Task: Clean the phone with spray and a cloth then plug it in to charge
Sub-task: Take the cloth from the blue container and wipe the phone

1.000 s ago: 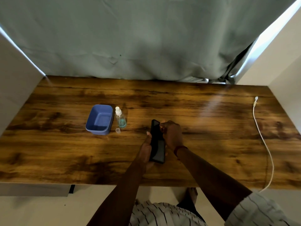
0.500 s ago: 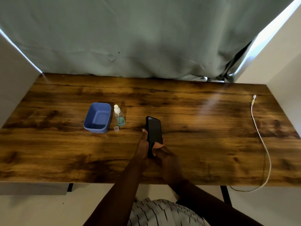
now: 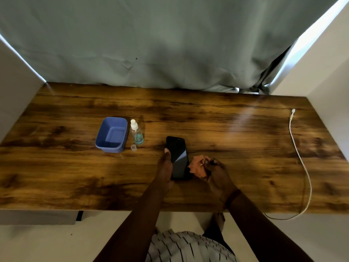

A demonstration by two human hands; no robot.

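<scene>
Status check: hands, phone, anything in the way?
Left hand grips phone, dark screen up. Right hand holds cloth beside it. Cable far right, not plugged in; nothing lies between.

Home desk nook: wooden tabletop, curtain, white walls.

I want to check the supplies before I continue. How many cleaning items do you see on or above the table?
2. The spray bottle stands right of the blue tub; the cloth is held in the right hand, beside the phone. None seems hidden.
</scene>
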